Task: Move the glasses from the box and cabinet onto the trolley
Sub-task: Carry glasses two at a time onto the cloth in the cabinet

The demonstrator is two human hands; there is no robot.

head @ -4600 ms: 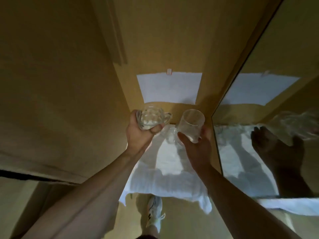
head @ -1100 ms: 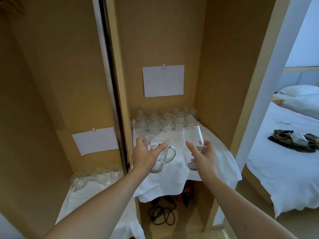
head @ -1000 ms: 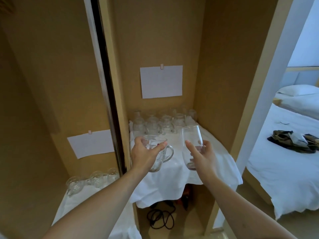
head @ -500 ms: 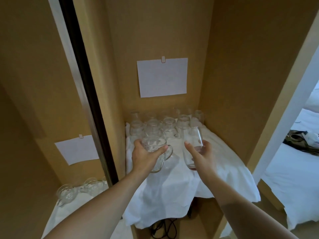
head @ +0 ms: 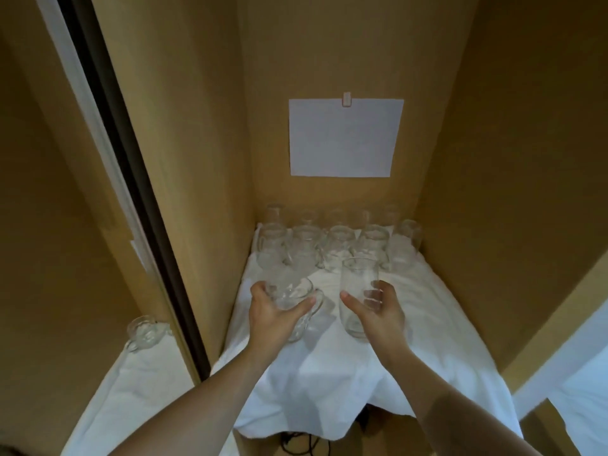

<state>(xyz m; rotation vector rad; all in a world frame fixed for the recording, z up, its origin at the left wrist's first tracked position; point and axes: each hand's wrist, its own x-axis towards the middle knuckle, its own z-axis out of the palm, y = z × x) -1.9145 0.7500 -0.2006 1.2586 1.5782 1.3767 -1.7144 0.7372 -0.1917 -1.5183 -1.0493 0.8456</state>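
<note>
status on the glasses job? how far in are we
Done: cannot tell, as no trolley or box shows in this view. In hand: the left hand grips a handled glass mug and the right hand grips a tall tumbler, both low over the white cloth on the cabinet shelf. Left: two rows of glasses stand at the back of that shelf.

Both forearms bare; no sleeves, rings, watch visible.
</note>
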